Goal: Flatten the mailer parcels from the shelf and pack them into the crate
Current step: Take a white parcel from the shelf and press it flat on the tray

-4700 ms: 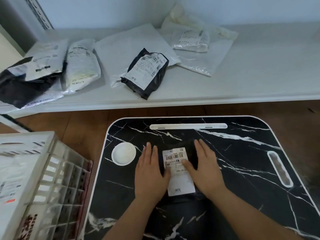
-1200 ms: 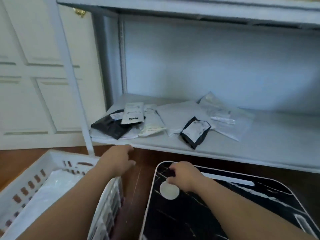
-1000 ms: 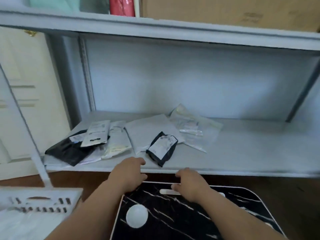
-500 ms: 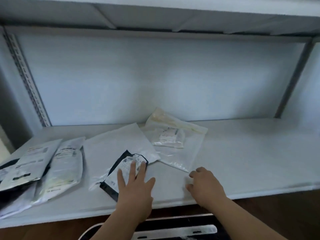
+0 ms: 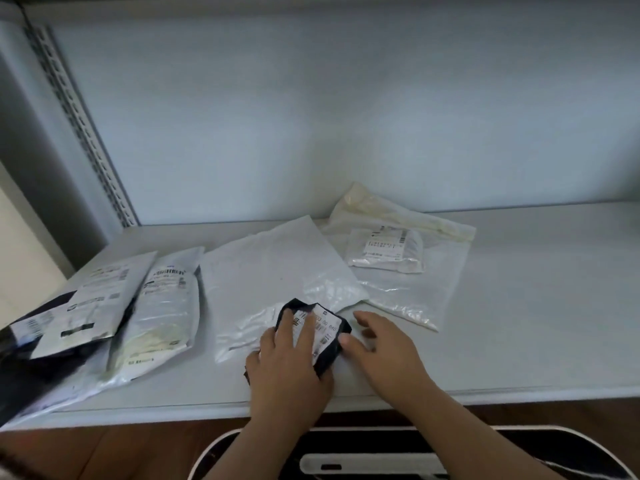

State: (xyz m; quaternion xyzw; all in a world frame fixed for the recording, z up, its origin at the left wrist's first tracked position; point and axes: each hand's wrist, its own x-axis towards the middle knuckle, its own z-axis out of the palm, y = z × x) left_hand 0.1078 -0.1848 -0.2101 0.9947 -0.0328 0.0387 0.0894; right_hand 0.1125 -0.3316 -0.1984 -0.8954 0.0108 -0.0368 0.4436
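A small black mailer parcel (image 5: 327, 332) with a white barcode label lies near the front of the grey shelf (image 5: 519, 323), partly on a large white mailer (image 5: 277, 271). My left hand (image 5: 287, 368) rests on top of the black parcel, its fingers stretched over the label. My right hand (image 5: 384, 348) is beside the parcel on the right with fingers spread, and its thumb touches the parcel's right edge. The crate is out of view.
A clear bag (image 5: 408, 289) holding a small labelled packet (image 5: 386, 251) lies behind on the right. At the left sit a cream pouch (image 5: 162, 306), a grey labelled mailer (image 5: 100, 296) and a black mailer (image 5: 17, 372). The marble-patterned lap table (image 5: 381, 455) is below the shelf edge.
Both hands left the flattened parcel on the lap table and reached up to the shelf. My left hand slid further onto the black parcel, and my right hand came in against its right edge.
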